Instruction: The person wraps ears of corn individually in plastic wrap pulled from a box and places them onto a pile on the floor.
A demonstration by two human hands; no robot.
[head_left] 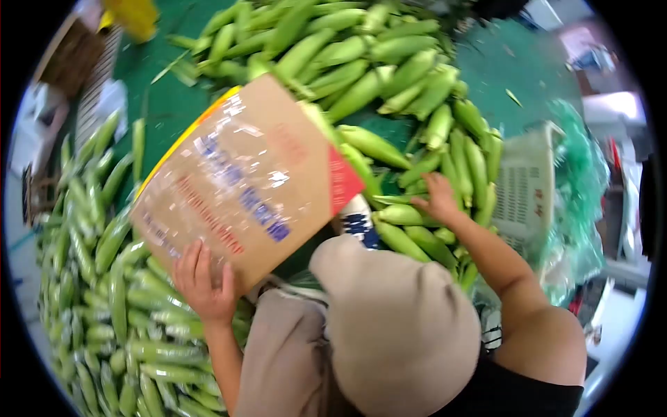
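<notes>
My left hand (203, 281) lies with fingers spread on the near edge of a brown cardboard sheet or box (215, 187). The cardboard is tilted across my lap, with blue and red print, shiny clear film and a red corner. My right hand (439, 199) is among green corn ears in their husks (399, 214), thumb and fingers apart, the fingertips at the ears. I cannot see a firm grip there. A large heap of husked-in corn (340, 55) lies beyond the cardboard.
Many corn ears in clear plastic wrap (167, 352) are piled at the left. At the right stands a pale slatted crate (522, 187) with green plastic film (577, 201) over its side. My knees (396, 326) take up the near middle, above a green floor (500, 62).
</notes>
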